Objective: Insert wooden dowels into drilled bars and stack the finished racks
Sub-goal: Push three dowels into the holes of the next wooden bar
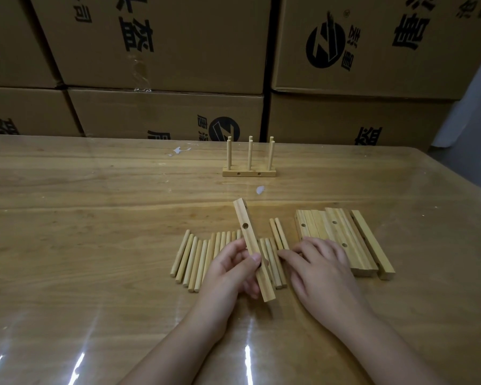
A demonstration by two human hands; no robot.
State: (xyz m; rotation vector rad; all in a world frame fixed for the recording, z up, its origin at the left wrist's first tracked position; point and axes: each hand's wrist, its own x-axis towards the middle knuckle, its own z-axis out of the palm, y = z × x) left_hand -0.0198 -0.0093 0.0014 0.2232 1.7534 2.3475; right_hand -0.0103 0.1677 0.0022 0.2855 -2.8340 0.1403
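My left hand [232, 269] grips a drilled wooden bar [246, 229], held slanted above the table with a round hole facing up. Under and beside it lies a row of several loose wooden dowels [195, 259]. My right hand [320, 269] rests palm down on the table, its fingertips touching dowels [278, 236] just right of the bar; I cannot tell whether it pinches one. Several more drilled bars [342, 234] lie side by side at the right, partly under my right hand. Farther back stand finished racks [249, 169] with upright dowels, one behind the other.
The wooden table [95, 218] has a glossy clear cover with small white scraps [260, 189] on it. Stacked cardboard boxes [164, 51] form a wall just behind the table's far edge.
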